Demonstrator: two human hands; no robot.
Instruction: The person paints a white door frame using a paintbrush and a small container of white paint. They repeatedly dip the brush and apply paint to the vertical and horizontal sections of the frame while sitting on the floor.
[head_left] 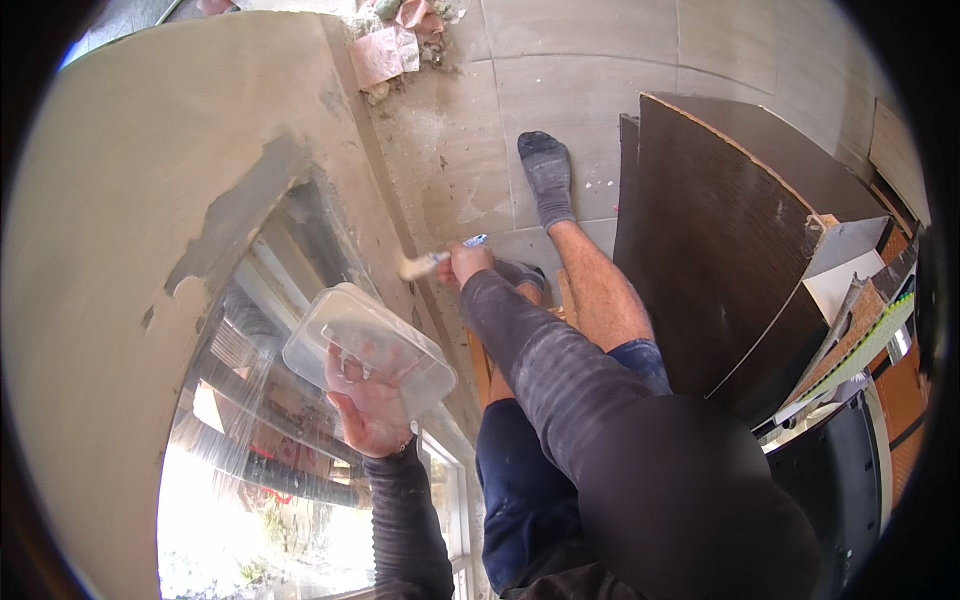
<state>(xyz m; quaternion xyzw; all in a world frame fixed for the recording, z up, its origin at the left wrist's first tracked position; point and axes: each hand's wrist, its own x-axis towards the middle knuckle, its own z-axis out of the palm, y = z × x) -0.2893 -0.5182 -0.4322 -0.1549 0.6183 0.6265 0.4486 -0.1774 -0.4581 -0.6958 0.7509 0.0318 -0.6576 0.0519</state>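
On the palm and spread fingers of my left hand [372,410] rests a clear plastic container [345,308]; the fingers show through its wall. I cannot make out what is inside it. My right hand [468,264] is closed round the handle of a paintbrush [416,267], whose pale bristles point left. The bristle tips are at the lower edge of the beige wall [375,205], and seem to touch it. A darker grey patch [240,215] marks the wall above a window [280,490] on my left.
Dark brown boards [720,240] stand close on my right, with broken panels and offcuts [850,330] beside them. A heap of pinkish rubble [390,55] lies on the tiled floor [580,90] ahead. My foot in a grey sock [546,175] is on the tiles.
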